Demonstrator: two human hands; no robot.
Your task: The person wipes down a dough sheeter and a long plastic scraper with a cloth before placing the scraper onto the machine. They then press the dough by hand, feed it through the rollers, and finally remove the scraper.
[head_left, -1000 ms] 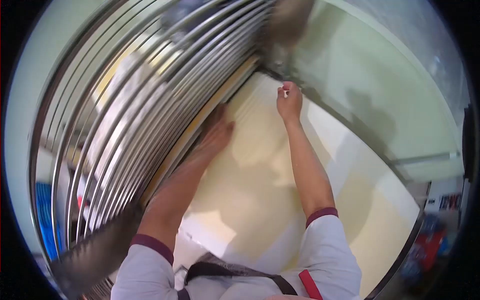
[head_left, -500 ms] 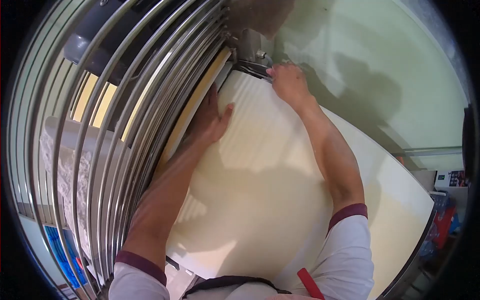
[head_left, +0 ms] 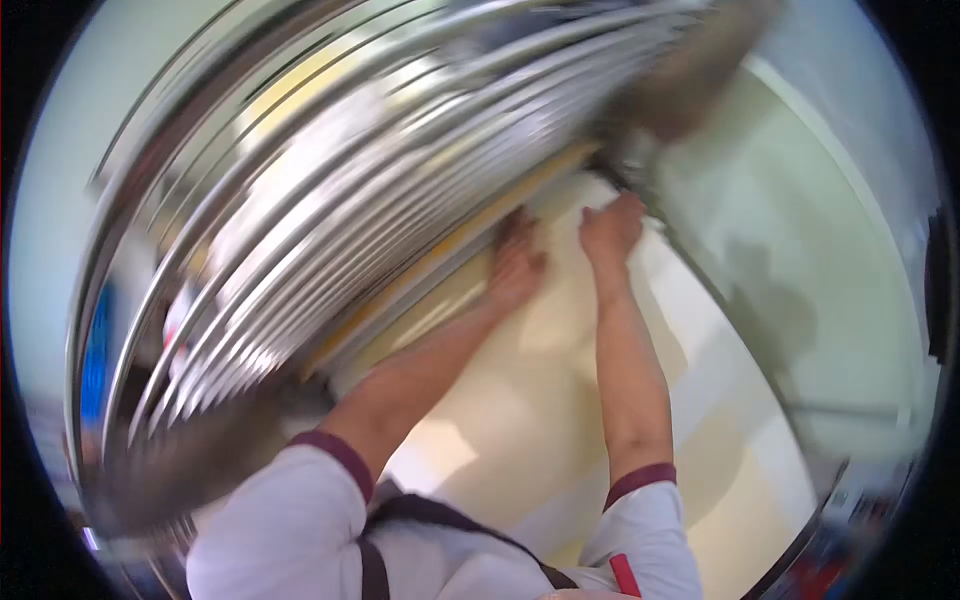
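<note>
Here, in the head view, both bare hands lie far forward on a cream-coloured belt [head_left: 520, 420] that fills the lower middle of the frame. The left hand [head_left: 517, 268] rests palm-down with fingers spread flat, its fingertips just beside the curved steel guard bars [head_left: 330, 230] that sweep across the upper left. The right hand [head_left: 610, 228] sits close beside it, a little above and to the right of centre, fingers drawn together at the belt's far edge, where a grey metal fitting [head_left: 640, 160] meets the pale green wall [head_left: 800, 250]. Whether that grip pinches something small cannot be told through the blur. Neither hand visibly holds a loose object.

The main risk, as I judge it, is at the narrow gap where the belt runs under the bars: the left fingertips are near enough to be nipped if the belt or guard shifts. The right fingers, pressed against the fitting, could catch on a metal edge. The strong motion blur suggests fast head movement, which may make the reach less sure.
</note>
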